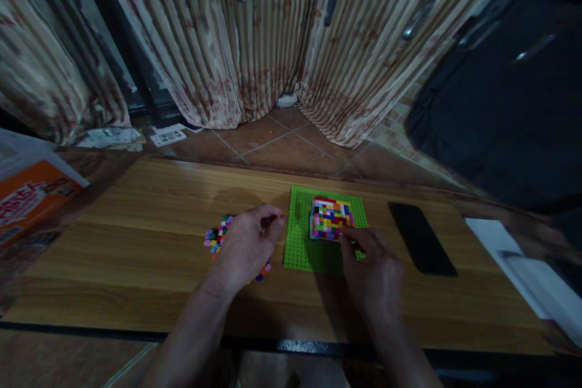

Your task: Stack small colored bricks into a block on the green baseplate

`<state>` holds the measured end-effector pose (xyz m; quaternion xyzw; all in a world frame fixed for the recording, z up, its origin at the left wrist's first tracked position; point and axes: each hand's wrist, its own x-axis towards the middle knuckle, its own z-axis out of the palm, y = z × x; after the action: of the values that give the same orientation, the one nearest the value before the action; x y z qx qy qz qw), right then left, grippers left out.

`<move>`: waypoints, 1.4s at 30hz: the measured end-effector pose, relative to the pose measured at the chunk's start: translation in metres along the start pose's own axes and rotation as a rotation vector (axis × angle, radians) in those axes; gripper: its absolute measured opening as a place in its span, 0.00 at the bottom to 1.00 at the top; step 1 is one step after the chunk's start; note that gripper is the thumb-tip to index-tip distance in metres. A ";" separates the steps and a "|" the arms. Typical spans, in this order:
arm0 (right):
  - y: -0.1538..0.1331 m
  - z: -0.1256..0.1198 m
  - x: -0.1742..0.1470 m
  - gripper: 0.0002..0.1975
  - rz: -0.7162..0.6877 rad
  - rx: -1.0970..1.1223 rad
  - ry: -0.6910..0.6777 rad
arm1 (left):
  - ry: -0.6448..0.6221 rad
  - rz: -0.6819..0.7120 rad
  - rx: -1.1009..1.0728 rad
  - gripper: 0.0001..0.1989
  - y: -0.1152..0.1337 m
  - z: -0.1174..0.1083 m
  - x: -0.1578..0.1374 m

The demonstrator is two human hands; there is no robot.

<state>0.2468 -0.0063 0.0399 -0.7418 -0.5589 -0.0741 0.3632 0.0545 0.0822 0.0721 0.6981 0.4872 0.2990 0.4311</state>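
orange package [34, 197], white card [168, 135]: print too blurred to read

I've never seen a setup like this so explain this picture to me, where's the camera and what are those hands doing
There's no machine here: these are a person's bare hands, seen by a camera worn on their head, looking forward and down. On the wooden table lies a green studded baseplate bearing a block of colorful bricks. The right hand has its fingertips at the block's near right corner. The left hand, beside loose bricks, seems to pinch something tiny, too small to identify. A flat black slab lies farther right.
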 end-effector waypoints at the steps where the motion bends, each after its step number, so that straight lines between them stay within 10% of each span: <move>1: 0.000 -0.001 0.000 0.09 -0.004 0.001 0.001 | 0.000 -0.001 -0.005 0.11 0.000 0.000 0.000; 21: 0.011 -0.001 -0.004 0.12 -0.013 0.058 -0.031 | 0.101 0.148 0.634 0.12 -0.012 0.006 0.008; 42: -0.004 -0.014 0.001 0.07 0.004 0.361 0.007 | 0.067 0.142 0.810 0.08 -0.015 0.024 0.012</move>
<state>0.2481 -0.0134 0.0525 -0.6654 -0.5604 0.0257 0.4925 0.0722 0.0885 0.0484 0.8331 0.5299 0.1344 0.0838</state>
